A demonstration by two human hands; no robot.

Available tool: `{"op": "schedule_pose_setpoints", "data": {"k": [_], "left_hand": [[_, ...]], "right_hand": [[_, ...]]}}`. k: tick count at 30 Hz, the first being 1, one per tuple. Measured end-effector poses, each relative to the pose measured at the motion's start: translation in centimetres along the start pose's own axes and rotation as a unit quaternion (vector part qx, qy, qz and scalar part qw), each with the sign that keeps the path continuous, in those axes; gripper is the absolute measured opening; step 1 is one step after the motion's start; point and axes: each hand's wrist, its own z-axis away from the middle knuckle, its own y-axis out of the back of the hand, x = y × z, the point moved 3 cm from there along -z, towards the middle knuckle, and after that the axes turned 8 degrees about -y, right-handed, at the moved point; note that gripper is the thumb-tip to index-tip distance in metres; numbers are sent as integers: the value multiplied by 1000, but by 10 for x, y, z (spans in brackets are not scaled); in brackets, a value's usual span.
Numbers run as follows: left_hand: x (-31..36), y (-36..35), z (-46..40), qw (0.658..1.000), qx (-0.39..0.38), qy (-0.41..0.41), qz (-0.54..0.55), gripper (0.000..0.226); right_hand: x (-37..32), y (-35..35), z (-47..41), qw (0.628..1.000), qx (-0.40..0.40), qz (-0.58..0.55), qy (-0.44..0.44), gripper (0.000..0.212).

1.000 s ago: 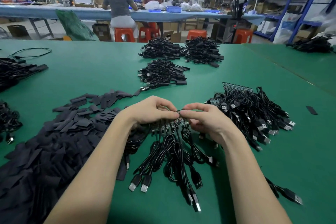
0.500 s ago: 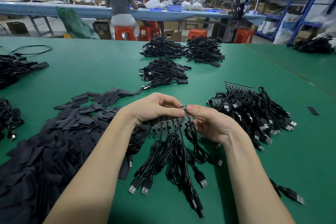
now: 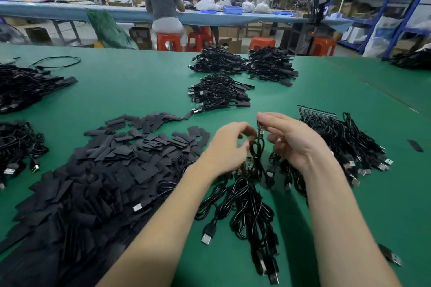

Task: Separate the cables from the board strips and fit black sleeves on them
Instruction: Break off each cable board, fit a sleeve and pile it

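My right hand (image 3: 296,140) pinches a small broken-off board piece (image 3: 260,126) between thumb and forefinger, and one black cable (image 3: 256,147) hangs from it. My left hand (image 3: 227,149) is just to its left with fingers curled; the rest of the board strip (image 3: 246,165) shows under its palm, apparently held, though blurred. The strip's other USB cables (image 3: 247,207) trail toward me on the green table (image 3: 130,91). A big heap of flat black sleeves (image 3: 105,170) lies to the left.
A pile of cables still on board strips (image 3: 345,144) lies at the right. Heaps of sleeved cables (image 3: 219,93) sit further back, more cable heaps (image 3: 23,84) at the left. A loose sleeve (image 3: 415,145) and a USB plug (image 3: 394,258) lie at the right. People sit at a far bench.
Both hands held the strip level together; now my right hand has risen with one board piece and its cable snapped free, and the remaining strip has dropped under my left hand.
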Motion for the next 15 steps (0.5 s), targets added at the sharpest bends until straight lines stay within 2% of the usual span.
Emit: {"op": "schedule_pose_setpoints", "data": {"k": [2,4,6,10,13,15], "left_hand": [[4,-1,4,986,96,38,131,18],[5,-8,8,932,120,99,327,26],[7,-11,13,882,120,129,437,26],[6,-16,18,860,125,148,471,6],[2,-17,21,826,149,182,512,4],[0,-18,22,815,153,196,524,3]], "right_hand": [[4,-3,-5,999,37,-38,3,37],[10,-2,-9,995,66,-75,-2,26],[14,-2,-12,992,80,-95,-6,20],[20,-7,-11,994,79,-76,-17,18],[10,-7,-5,997,77,29,3,34],[-4,-3,2,985,117,112,55,36]]}}
